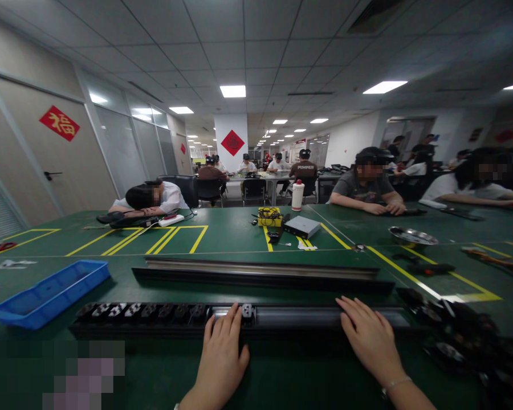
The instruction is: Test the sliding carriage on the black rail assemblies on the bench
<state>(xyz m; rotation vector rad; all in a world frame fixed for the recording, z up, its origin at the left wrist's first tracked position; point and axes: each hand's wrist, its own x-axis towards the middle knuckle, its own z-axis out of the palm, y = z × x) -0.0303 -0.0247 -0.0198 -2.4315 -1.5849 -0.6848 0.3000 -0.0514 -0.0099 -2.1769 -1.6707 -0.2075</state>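
Observation:
A long black channel strip (299, 318) lies across the green table in front of me. Several socket modules (149, 311) sit side by side in its left part, and a single module (247, 311) stands apart near the middle. My left hand (223, 350) rests on the strip just left of that single module, fingers stretched forward and thumb apart. Farther right, my right hand (367, 336) lies over the strip with its fingers outstretched, holding nothing that I can see. What lies under the left fingertips is hidden.
Behind the strip lies a second long black channel (256, 274). A blue tray (51, 293) stands at the left; a dark pile of parts (465, 336) is at the right. Beyond are a metal bowl (412, 235), a power drill (431, 266) and people seated across the table.

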